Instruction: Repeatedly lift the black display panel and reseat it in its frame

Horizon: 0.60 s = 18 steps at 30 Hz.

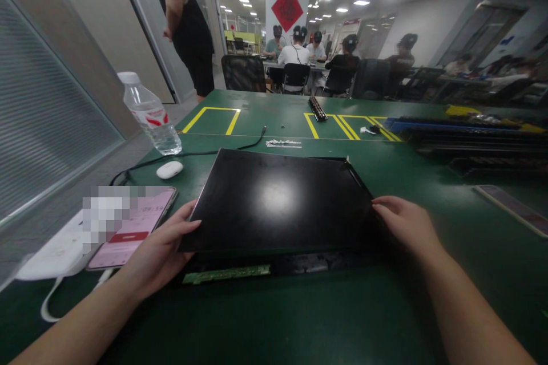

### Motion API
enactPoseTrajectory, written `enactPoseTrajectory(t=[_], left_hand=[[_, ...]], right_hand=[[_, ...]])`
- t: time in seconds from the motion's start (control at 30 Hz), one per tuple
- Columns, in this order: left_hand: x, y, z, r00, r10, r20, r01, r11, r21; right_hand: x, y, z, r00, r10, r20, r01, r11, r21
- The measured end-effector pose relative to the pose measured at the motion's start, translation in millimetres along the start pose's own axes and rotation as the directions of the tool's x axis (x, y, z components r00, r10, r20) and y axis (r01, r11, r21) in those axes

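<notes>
A flat, glossy black screen panel (274, 205) is held between my two hands at the middle of the table, its left side tilted up. My left hand (165, 245) grips the panel's left edge, thumb on top and fingers beneath. At the right edge, my right hand (400, 219) has thumb and forefinger closed in a pinch; its other fingers are partly hidden. Below the panel lies a black frame (308, 263), mostly covered, its right rim and near side showing. A narrow green circuit board (226, 275) shows along the near side.
To the left are a phone (132, 234), a white earbud case (170, 169), a water bottle (152, 117) and a black cable (192, 154). Dark strips (471, 137) are stacked at right. Screws stand in a holder (317, 109) near yellow tape. A person (188, 23) stands beyond the green table (274, 325).
</notes>
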State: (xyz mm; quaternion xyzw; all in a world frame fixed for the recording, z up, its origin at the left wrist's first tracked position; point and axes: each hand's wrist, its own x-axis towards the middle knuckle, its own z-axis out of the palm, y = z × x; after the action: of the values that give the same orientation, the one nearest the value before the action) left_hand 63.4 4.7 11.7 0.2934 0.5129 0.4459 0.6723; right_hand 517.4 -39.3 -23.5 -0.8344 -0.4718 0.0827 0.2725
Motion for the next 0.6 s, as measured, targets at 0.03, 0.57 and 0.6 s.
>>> enactPoseTrajectory(t=[0.03, 0.57, 0.6], left_hand=[[-0.1, 0.1, 0.4, 1.000, -0.001, -0.004, 0.001, 1.000, 0.002], [-2.9, -5.5, -2.8, 0.999, 0.036, 0.017, -0.037, 0.998, 0.043], [-3.1, -5.5, -2.7, 0.999, 0.036, 0.019, -0.037, 0.998, 0.044]], right_hand=[[0.2, 0.7, 0.1, 1.000, -0.001, 0.001, 0.001, 1.000, 0.001], [-0.7, 0.6, -3.6, 0.998, 0.054, 0.042, -0.056, 0.997, 0.052], [-0.6, 1.0, -3.4, 0.998, 0.050, 0.041, -0.053, 0.997, 0.050]])
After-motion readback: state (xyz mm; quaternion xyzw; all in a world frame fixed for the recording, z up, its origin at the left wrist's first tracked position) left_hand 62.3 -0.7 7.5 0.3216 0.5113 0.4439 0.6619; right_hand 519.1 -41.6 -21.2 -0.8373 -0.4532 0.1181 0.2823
